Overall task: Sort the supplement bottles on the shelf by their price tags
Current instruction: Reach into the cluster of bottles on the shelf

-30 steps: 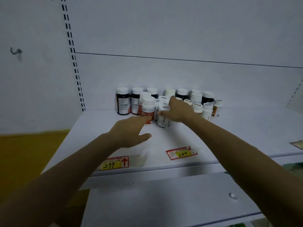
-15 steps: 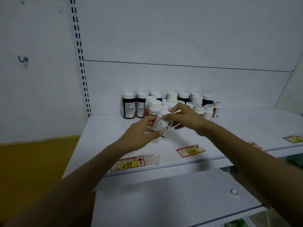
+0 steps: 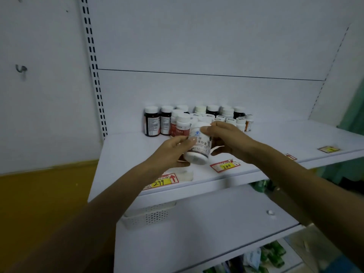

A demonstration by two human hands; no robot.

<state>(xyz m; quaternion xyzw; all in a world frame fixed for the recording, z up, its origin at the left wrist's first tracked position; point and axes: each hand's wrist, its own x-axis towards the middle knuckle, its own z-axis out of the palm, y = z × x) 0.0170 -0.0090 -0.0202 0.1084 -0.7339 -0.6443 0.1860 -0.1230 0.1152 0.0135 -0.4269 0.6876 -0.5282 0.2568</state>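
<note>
Dark hook (image 3: 21, 68) on the left wall (image 3: 43, 119); white perforated basket (image 3: 149, 216) below; green packets (image 3: 274, 253) at bottom.

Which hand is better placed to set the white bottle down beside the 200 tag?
Probably the right hand. It holds the upper part of the white bottle, and the 200 tag lies just below its wrist. The left hand holds the bottle's lower part, nearer the 299 tag.

White supplement bottle (image 3: 199, 146) tilted above shelf (image 3: 126, 154), others clustered at back (image 3: 197, 119)
</note>
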